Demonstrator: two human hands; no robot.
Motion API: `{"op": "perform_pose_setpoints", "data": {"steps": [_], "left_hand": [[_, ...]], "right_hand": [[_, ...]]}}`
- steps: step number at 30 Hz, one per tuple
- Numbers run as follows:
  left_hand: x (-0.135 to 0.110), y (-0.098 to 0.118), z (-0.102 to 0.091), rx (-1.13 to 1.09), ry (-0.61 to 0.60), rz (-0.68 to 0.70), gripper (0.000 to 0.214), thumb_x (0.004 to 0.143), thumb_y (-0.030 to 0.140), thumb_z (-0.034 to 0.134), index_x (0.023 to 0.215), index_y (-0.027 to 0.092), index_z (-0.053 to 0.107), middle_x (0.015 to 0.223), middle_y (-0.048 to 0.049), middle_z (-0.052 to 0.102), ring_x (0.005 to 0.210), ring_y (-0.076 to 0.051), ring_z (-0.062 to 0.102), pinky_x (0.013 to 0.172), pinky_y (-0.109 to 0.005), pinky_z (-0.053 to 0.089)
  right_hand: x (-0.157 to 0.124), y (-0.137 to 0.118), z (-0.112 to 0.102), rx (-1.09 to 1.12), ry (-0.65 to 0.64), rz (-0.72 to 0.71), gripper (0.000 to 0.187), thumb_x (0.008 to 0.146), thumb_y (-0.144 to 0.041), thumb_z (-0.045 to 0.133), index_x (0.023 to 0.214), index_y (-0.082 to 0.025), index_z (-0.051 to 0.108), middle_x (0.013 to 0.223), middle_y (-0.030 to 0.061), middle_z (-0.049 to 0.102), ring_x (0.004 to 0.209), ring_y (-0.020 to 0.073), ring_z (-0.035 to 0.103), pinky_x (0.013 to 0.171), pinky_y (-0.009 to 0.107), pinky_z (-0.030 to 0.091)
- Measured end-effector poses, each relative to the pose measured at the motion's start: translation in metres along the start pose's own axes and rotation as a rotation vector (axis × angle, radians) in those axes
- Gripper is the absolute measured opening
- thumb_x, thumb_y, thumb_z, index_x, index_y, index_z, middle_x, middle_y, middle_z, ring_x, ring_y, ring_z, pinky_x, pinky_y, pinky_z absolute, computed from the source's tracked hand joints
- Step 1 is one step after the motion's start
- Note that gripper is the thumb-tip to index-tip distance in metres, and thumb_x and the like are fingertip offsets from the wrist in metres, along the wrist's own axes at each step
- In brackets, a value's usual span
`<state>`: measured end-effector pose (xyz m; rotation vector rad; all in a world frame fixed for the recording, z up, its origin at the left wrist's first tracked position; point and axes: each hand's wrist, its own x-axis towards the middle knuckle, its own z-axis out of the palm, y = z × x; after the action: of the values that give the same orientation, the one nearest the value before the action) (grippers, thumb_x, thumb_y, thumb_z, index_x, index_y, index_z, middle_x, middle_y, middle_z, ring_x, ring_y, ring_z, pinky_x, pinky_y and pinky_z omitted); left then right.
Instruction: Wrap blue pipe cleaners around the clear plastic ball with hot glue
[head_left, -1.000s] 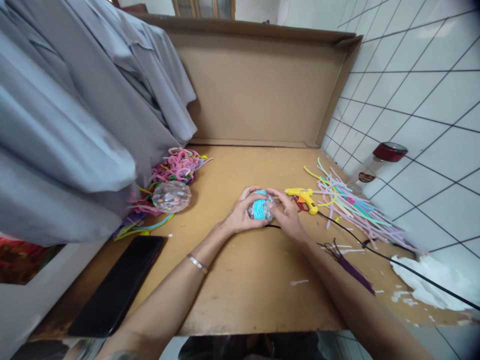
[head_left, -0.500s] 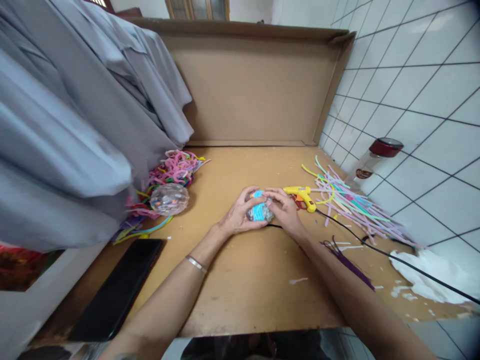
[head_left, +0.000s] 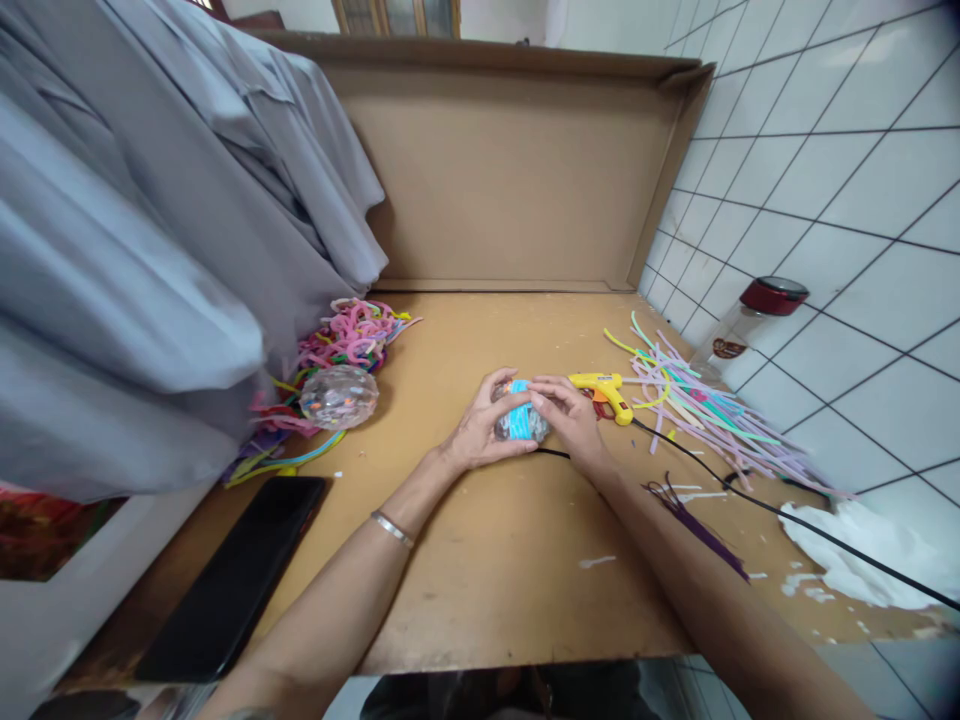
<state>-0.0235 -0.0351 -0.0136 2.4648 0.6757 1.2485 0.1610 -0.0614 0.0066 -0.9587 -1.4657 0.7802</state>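
Between my hands, above the middle of the table, is a clear rounded plastic piece with bright blue strands point(head_left: 519, 424) across it. My left hand point(head_left: 480, 425) wraps its left and lower sides, thumb over the top. My right hand point(head_left: 574, 425) presses its fingertips on the blue strands from the right; its palm is hidden. Just beyond the right hand lies a yellow glue gun point(head_left: 611, 393) with a black cord. A second clear plastic ball point(head_left: 340, 398), with small coloured specks, rests to the left.
Tangled pink and coloured pipe cleaners point(head_left: 352, 335) lie at left, straight pastel ones point(head_left: 712, 405) at right. A black phone point(head_left: 236, 575) sits front left. Purple strands point(head_left: 697, 530), white tissue point(head_left: 862, 555) and a red-lidded jar point(head_left: 750, 325) are at right. A cardboard panel point(head_left: 510, 180) stands behind.
Hardly anything differs. Both hands keep their hold on the plastic piece, with a very slight shift of the right fingers.
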Motion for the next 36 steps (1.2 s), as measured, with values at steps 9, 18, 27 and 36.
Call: {"op": "perform_pose_setpoints", "data": {"steps": [9, 18, 27, 36], "left_hand": [[0.0036, 0.0069, -0.0014, -0.052, -0.013, -0.04, 0.071, 0.074, 0.047, 0.076, 0.136, 0.025, 0.05, 0.142, -0.0148, 0.039, 0.136, -0.034, 0.039, 0.113, -0.055, 0.037], [0.0059, 0.0064, -0.0003, -0.177, 0.037, -0.108, 0.073, 0.069, 0.046, 0.078, 0.131, 0.025, 0.045, 0.139, -0.0149, 0.041, 0.134, -0.033, 0.042, 0.109, -0.054, 0.04], [0.0069, 0.0084, -0.0047, -0.066, -0.059, -0.081, 0.072, 0.067, 0.053, 0.079, 0.127, 0.024, 0.051, 0.141, -0.0155, 0.038, 0.136, -0.034, 0.039, 0.112, -0.053, 0.038], [0.0062, 0.0078, -0.003, -0.035, -0.015, -0.074, 0.07, 0.065, 0.038, 0.082, 0.127, 0.024, 0.052, 0.137, -0.014, 0.043, 0.132, -0.032, 0.045, 0.11, -0.05, 0.041]], "right_hand": [[0.001, -0.0005, -0.001, -0.054, 0.009, 0.031, 0.028, 0.071, -0.037, 0.073, 0.095, -0.023, 0.074, 0.112, 0.0074, 0.065, 0.111, 0.0235, 0.06, 0.098, 0.041, 0.048], [0.0018, 0.004, -0.0013, -0.03, 0.014, 0.09, 0.036, 0.07, -0.042, 0.075, 0.099, -0.023, 0.074, 0.115, 0.0082, 0.065, 0.11, 0.024, 0.061, 0.095, 0.04, 0.05], [0.0028, 0.0065, -0.002, 0.035, 0.006, 0.118, 0.038, 0.067, -0.042, 0.076, 0.1, -0.023, 0.073, 0.117, 0.0085, 0.063, 0.113, 0.0247, 0.06, 0.099, 0.042, 0.049], [0.002, 0.0034, -0.001, 0.088, -0.006, 0.144, 0.053, 0.067, -0.04, 0.076, 0.115, -0.022, 0.064, 0.122, 0.0106, 0.064, 0.114, 0.0261, 0.061, 0.102, 0.046, 0.048]]}}
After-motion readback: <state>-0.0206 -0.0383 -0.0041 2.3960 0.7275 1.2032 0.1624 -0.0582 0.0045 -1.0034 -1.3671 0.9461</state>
